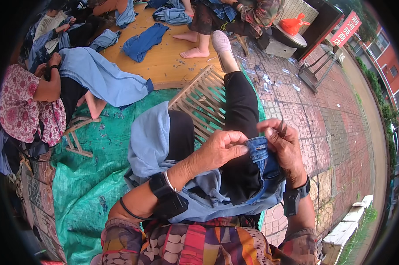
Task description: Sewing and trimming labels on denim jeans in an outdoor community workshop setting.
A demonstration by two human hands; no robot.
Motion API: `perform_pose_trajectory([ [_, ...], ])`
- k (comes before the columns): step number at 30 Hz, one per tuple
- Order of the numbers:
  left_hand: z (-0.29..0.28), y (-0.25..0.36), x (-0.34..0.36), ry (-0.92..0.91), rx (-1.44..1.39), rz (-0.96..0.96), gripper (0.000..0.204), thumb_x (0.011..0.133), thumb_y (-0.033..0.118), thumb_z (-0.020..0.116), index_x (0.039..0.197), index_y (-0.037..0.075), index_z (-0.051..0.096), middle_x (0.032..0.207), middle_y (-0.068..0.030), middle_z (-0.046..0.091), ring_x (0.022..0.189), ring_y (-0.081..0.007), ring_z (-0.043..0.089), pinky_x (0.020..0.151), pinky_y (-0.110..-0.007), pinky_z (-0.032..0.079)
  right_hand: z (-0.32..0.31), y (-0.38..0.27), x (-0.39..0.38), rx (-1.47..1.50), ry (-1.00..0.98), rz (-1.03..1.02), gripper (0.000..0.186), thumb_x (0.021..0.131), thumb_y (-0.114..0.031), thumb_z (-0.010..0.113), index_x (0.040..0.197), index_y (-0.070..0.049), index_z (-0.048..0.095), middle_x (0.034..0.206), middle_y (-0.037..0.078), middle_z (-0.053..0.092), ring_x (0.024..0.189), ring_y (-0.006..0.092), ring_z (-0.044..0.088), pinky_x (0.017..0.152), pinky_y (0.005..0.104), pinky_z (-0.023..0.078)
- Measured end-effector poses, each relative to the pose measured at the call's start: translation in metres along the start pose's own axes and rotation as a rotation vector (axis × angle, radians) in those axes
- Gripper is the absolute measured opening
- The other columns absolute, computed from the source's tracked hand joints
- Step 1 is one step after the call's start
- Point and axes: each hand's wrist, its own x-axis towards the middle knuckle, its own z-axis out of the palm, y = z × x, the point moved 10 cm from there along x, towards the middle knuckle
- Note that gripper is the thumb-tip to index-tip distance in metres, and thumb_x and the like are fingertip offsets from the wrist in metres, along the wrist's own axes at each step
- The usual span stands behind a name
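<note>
Denim jeans [199, 198] with a pale inside lie across my lap. My left hand [217, 154] pinches the folded blue waistband [257, 148] at its left end, thumb against the cloth. Just right of the waistband, my right hand [288, 148] is raised with bent fingers drawn together at the band's upper corner; a small dark thing shows among them, too unclear to name. My black-trousered leg [237, 97] stretches forward beside a slatted wooden stool [199, 99].
A green tarp [89, 190] lies under me. A wooden board [115, 59] ahead holds blue garments [142, 42] and seated people's bare feet. A co-worker [31, 101] sits at left with denim. At right are paving [323, 132], a metal frame [312, 73] and pale blocks [341, 234].
</note>
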Motion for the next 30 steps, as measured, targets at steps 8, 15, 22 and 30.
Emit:
perform_pose_trajectory([
  [8, -0.008, 0.010, -0.008, 0.139, 0.261, 0.201, 0.014, 0.084, 0.008, 0.062, 0.091, -0.003, 0.059, 0.077, 0.0022, 0.054, 0.073, -0.0022, 0.046, 0.063, -0.018, 0.040, 0.033, -0.027, -0.004, -0.567, -0.196, -0.289, 0.014, 0.073, -0.006, 0.070, 0.076, 0.002, 0.058, 0.072, 0.006, 0.056, 0.062, 0.0167, 0.051, 0.059, 0.0278, 0.040],
  [15, -0.001, 0.014, -0.007, 0.076, 0.119, 0.221, 0.014, 0.083, 0.006, 0.061, 0.091, -0.005, 0.061, 0.079, -0.0032, 0.059, 0.075, -0.0065, 0.052, 0.068, -0.021, 0.043, -0.043, -0.010, 0.005, -0.300, 0.292, -0.102, 0.027, 0.091, -0.019, 0.054, 0.071, 0.000, 0.052, 0.061, -0.003, 0.041, 0.060, 0.0048, 0.034, 0.052, 0.0218, 0.029],
  [22, -0.002, 0.013, -0.009, 0.067, 0.069, 0.223, 0.015, 0.084, 0.004, 0.060, 0.095, -0.006, 0.061, 0.082, -0.0043, 0.059, 0.078, -0.0075, 0.052, 0.070, -0.022, 0.043, -0.019, -0.042, -0.021, -0.467, 0.135, -0.315, 0.015, 0.080, -0.005, 0.065, 0.072, 0.000, 0.052, 0.065, 0.002, 0.049, 0.056, 0.0080, 0.041, 0.053, 0.0218, 0.033],
  [30, -0.006, 0.010, -0.013, 0.100, 0.080, 0.200, 0.020, 0.081, 0.002, 0.061, 0.100, -0.006, 0.059, 0.087, -0.0071, 0.060, 0.083, -0.0093, 0.053, 0.075, -0.022, 0.043, 0.027, -0.045, -0.026, -0.619, -0.027, -0.317, 0.014, 0.069, 0.007, 0.065, 0.082, 0.002, 0.061, 0.071, 0.009, 0.060, 0.063, 0.0184, 0.061, 0.058, 0.0262, 0.046],
])
